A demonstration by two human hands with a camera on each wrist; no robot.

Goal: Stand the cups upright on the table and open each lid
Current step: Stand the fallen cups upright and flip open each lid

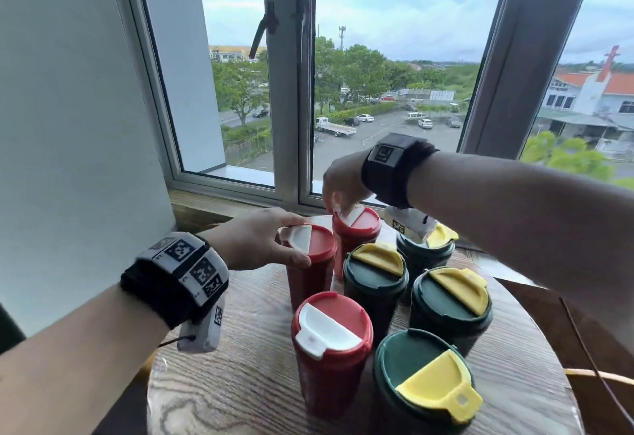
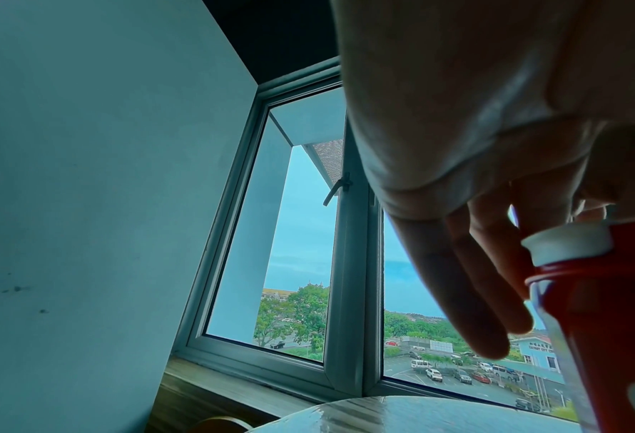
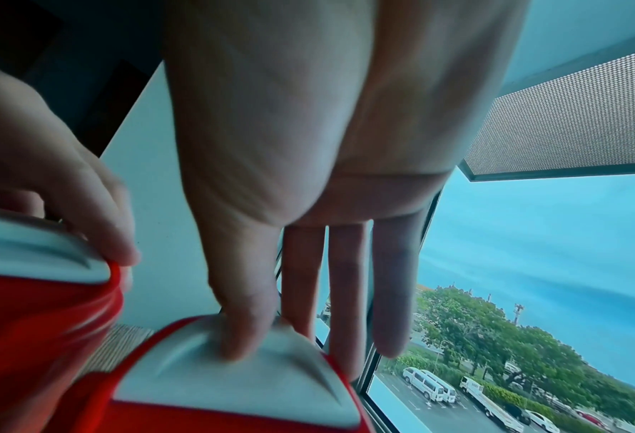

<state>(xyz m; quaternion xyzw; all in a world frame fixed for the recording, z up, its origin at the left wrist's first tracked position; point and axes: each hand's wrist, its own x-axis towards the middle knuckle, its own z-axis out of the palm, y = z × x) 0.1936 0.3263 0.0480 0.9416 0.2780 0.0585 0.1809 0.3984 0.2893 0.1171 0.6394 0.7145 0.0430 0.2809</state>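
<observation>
We find seven cups upright on the round wooden bench (image 1: 240,383). Our left hand (image 1: 260,239) grips the lid rim of a red cup (image 1: 310,263); our right hand (image 1: 343,184) pinches the white flap (image 3: 234,369) of the rear red cup (image 1: 356,229).

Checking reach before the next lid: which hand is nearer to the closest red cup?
Left. The left hand grips the middle red cup just behind the closest red cup; the right hand is farther back, at the rearmost red cup.

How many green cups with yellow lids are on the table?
4, all upright on the right of the table: nearest cup, middle right, middle centre, and far one partly hidden under the right wrist.
</observation>
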